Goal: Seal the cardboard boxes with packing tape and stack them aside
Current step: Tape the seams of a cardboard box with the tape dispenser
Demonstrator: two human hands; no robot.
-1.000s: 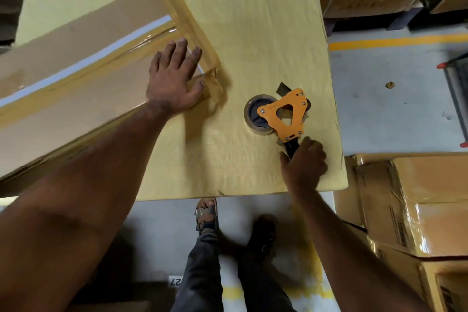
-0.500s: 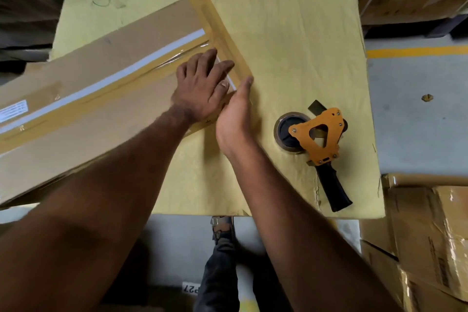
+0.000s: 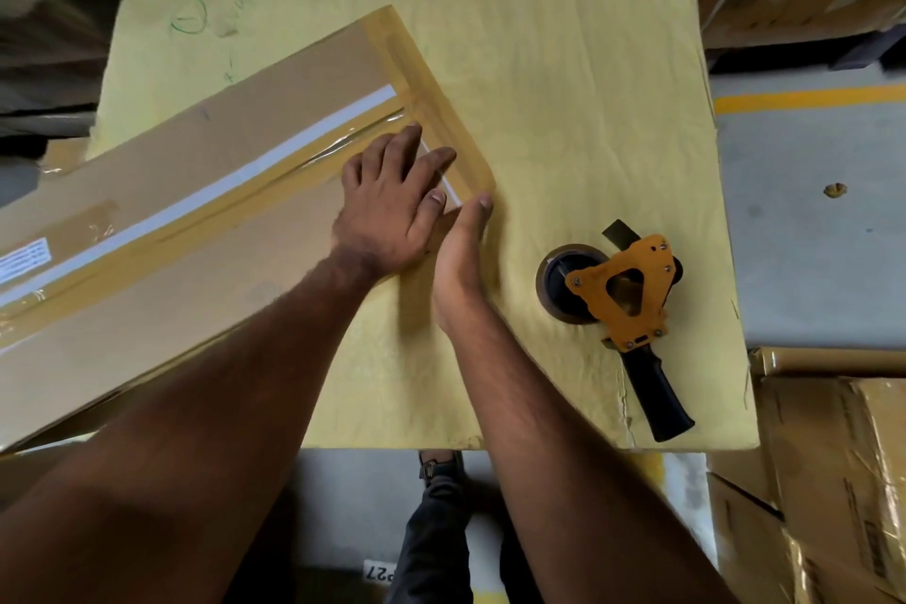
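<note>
Left hand point(image 3: 392, 206) lies flat, fingers spread, on top of the cardboard box point(image 3: 196, 231), while the right hand point(image 3: 463, 255) presses straight-fingered against the box's near-right corner, smoothing the tape point(image 3: 441, 113) banding that end. The box lies on the left of the yellow-covered worktop point(image 3: 564, 88), long axis running from lower left to upper right, taped end pointing toward the worktop's middle. With the centre seam and this end already taped and the tape dispenser point(image 3: 620, 299) lying unheld to the right, sealing looks nearly done; stacking it aside remains.
</note>
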